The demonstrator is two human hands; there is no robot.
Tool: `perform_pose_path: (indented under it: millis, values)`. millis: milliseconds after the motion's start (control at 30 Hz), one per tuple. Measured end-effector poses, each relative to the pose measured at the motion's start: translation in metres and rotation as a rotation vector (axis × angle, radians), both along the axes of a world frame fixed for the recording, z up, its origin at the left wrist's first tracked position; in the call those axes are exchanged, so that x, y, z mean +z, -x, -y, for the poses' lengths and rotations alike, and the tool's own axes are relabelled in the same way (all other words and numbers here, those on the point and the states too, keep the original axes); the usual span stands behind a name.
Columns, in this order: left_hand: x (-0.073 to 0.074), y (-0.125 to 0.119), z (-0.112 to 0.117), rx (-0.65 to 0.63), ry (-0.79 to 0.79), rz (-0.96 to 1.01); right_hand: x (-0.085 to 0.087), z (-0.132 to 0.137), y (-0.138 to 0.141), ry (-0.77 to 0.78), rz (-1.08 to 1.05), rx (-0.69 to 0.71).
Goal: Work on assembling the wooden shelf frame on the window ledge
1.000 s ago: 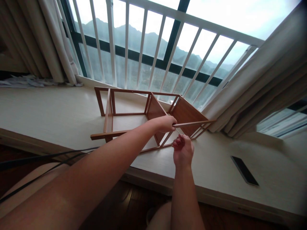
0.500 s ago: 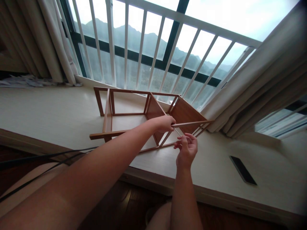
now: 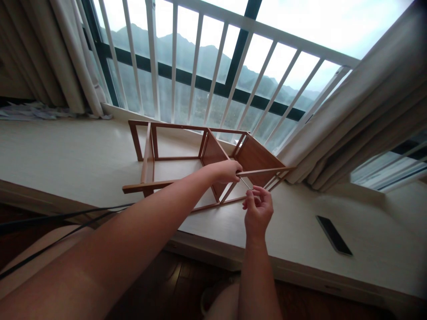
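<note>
A brown wooden shelf frame (image 3: 211,146) lies on its side on the pale window ledge. My left hand (image 3: 228,171) is closed around one of its rails, near the middle shelf board. Just below and to the right, my right hand (image 3: 258,209) pinches a thin metal hex key (image 3: 246,182) between thumb and fingertips. The key's far end reaches up to the rail by my left fingers; the exact contact point is hidden there. My left forearm covers part of the frame's front rail.
A dark phone (image 3: 334,235) lies on the ledge (image 3: 287,240) to the right. White railings (image 3: 196,66) stand behind the frame, with curtains (image 3: 333,124) at both sides. Black straps (image 3: 66,218) cross at the lower left, and papers (image 3: 33,111) lie at the far left.
My right hand has shifted slightly down, and its fingers have closed further at the key's near end. More of the key shows now. My left hand stays on the rail.
</note>
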State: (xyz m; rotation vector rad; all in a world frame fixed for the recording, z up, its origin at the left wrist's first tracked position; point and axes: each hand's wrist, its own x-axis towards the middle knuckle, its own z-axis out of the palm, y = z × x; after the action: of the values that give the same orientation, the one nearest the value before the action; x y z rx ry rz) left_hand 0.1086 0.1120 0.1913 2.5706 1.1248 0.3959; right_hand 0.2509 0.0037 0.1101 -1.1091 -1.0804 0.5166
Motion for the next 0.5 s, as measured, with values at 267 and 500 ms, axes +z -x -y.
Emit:
perform_pose_path:
  millis: [267, 500]
  values:
    - [0.0025, 0.0001, 0.0008, -0.013, 0.012, -0.014, 0.0001, -0.0003, 0.0007, -0.003, -0.002, -0.002]
    - [0.0012, -0.0006, -0.0004, -0.009, 0.019, -0.006, -0.0032, -0.0041, 0.0029, -0.019, 0.036, -0.026]
